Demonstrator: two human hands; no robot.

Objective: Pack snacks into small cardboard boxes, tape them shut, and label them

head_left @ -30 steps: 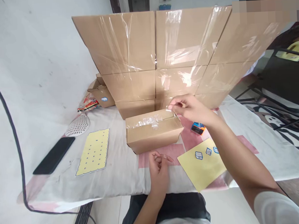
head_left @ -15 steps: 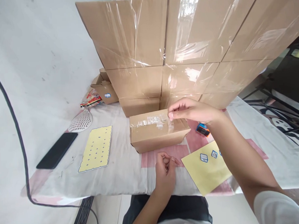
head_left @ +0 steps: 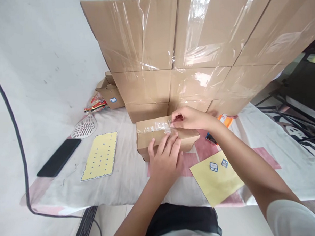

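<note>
A small closed cardboard box [head_left: 144,143] lies on the cloth-covered table in front of me. Clear tape [head_left: 161,126] runs along the seam on its top, wrinkled towards the right. My left hand [head_left: 165,156] rests on the box's near side and top edge, fingers spread, fingertips beside the tape. Above the right part of the top, my right hand [head_left: 187,119] has thumb and forefinger pinched on the tape. Past my right forearm shows an orange and blue tool [head_left: 226,121], partly hidden by the arm.
Tall taped cardboard panels [head_left: 143,85] stand behind the box. To the left lie a yellow dotted card [head_left: 100,156], a black phone [head_left: 60,157] and a white perforated piece [head_left: 84,127]. A yellow sheet [head_left: 215,185] with small stickers lies right. An open carton [head_left: 116,99] stands back left.
My left hand has gone from loosely curled in front of the box to spread flat on it. My right hand has shifted slightly left along the tape.
</note>
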